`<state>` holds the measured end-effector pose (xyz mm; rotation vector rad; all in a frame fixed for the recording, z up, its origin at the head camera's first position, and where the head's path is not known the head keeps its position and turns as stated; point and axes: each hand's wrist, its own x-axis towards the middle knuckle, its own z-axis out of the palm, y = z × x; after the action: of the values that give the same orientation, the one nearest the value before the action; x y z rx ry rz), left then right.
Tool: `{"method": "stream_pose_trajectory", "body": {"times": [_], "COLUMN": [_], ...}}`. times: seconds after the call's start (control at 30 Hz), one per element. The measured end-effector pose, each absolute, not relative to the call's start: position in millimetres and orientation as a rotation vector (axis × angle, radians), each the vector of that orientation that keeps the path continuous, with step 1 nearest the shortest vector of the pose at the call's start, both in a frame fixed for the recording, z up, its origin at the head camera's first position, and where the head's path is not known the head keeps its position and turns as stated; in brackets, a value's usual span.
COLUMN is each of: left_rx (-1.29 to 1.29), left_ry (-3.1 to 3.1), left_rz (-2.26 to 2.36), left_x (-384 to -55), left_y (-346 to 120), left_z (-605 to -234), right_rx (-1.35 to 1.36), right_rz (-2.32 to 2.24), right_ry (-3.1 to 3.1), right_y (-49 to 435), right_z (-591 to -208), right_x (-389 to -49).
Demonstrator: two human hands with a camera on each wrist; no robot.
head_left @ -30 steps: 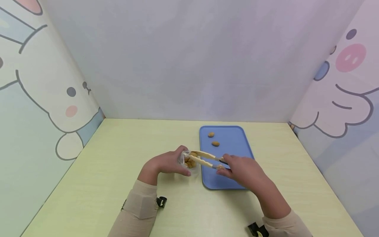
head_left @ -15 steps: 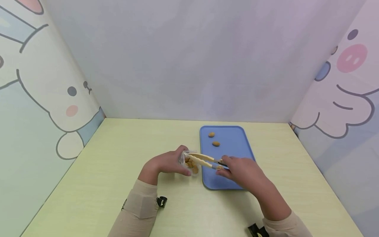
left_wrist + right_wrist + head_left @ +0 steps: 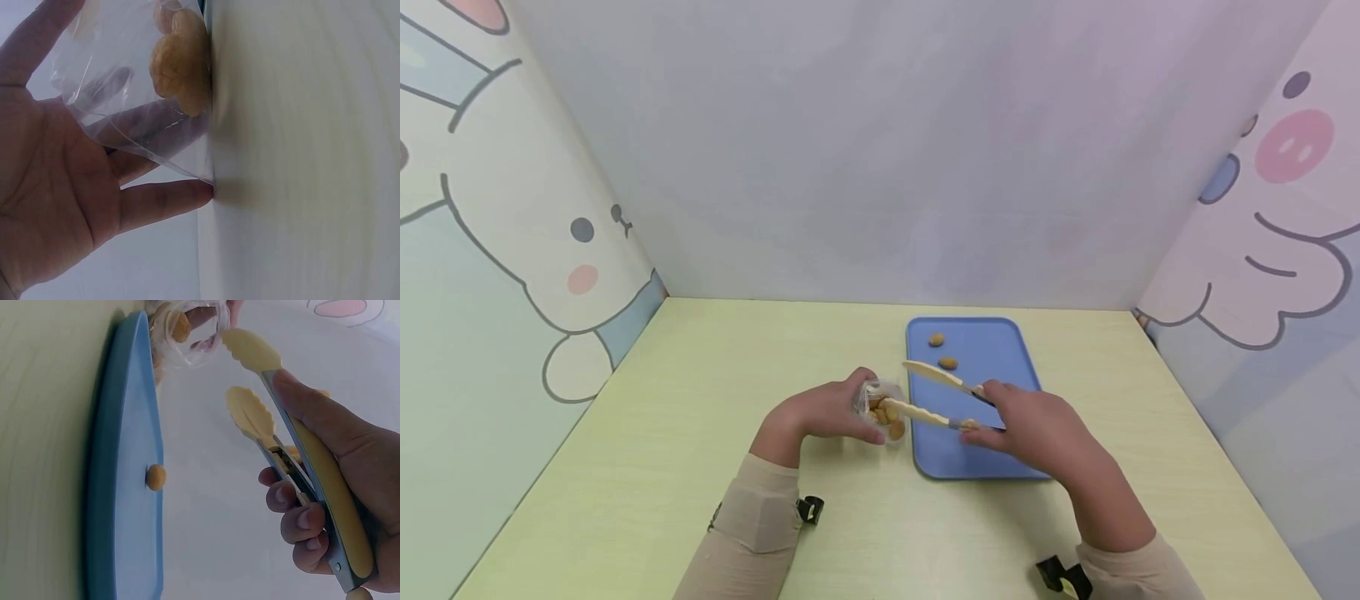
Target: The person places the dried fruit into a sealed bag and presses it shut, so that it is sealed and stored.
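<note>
My left hand (image 3: 831,410) holds an open clear plastic bag (image 3: 861,397) low over the table, fingers and thumb spread round its sides. Several brown nut-like pieces (image 3: 181,59) lie in the bag, at its mouth in the head view. In my right hand (image 3: 1037,429) is a pair of tongs (image 3: 331,487) with cream tips and metal arms. The tips stand apart with nothing between them; the lower one is by the bag's mouth, the upper one over the tray's left edge. Two brown pieces (image 3: 948,363) rest apart on the blue tray (image 3: 988,342).
The blue tray lies on the pale wooden table (image 3: 737,350), just right of the bag. A grey-white wall (image 3: 880,167) closes the back, and walls with cartoon animals stand left and right. Bare tabletop shows left of the tray and in front of it.
The tongs' tips have spread apart, and my right hand has drawn slightly right. A piece at the tips one second ago now lies in the bag's mouth. My left hand has stayed put.
</note>
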<state>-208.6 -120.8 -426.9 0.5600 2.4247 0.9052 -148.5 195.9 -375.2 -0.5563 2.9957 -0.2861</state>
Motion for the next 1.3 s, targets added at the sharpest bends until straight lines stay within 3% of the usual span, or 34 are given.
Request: {"method": "stream_pose_trajectory", "body": {"times": [0.47, 1.3], "left_rx": [0.561, 0.6], "left_ry": [2.455, 2.299], "left_rz": [0.888, 1.211], "left_x": [-209.3, -218.2], "left_y": [-122.3, -142.4], "left_z": [-423.5, -427.0], "right_rx": [-0.343, -0.24], "right_rz": [-0.337, -0.394], "right_ry": [2.997, 2.965], "right_y": [228.7, 248.6], "right_z": [-363.8, -362.4], "right_x": [-160.3, -166.9]}}
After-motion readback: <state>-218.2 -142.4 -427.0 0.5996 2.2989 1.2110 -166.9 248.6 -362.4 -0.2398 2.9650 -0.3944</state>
